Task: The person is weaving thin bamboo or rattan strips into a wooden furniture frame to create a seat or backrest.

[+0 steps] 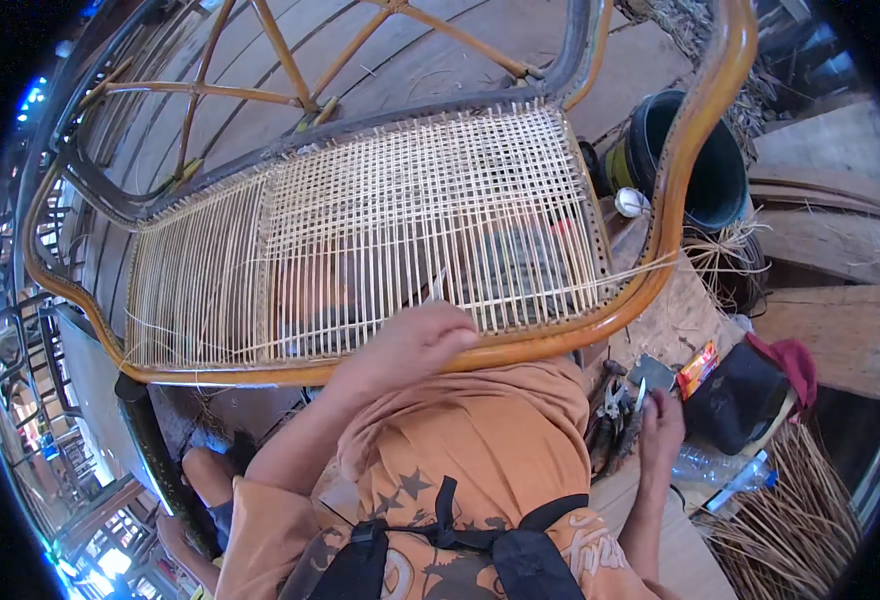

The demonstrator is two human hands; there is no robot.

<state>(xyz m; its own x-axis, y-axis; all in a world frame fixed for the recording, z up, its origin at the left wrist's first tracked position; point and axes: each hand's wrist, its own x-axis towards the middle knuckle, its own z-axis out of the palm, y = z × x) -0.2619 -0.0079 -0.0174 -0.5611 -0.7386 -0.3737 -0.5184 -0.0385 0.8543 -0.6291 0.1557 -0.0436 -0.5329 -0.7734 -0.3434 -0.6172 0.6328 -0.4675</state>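
Note:
A curved cane furniture frame (560,335) lies across my lap, its panel strung with pale cane strips (380,250). The crosswise weave is dense on the far side; nearer me mostly lengthwise strips show. My left hand (420,345) is closed at the near rail, and a slim pale pointed piece (438,284) sticks up from it over the strips. Low on the right, my right hand (662,422) is closed beside a pile of hand tools (612,410). A thin pale blade-like thing (642,394) shows at its fingers; whether it is held I cannot tell.
A dark green bucket (715,170) stands beyond the frame's right arm, next to a white round object (631,203). At right lie a black bag (740,400), a plastic bottle (710,466) and a cane bundle (790,510). Another person's knee (207,472) is at lower left.

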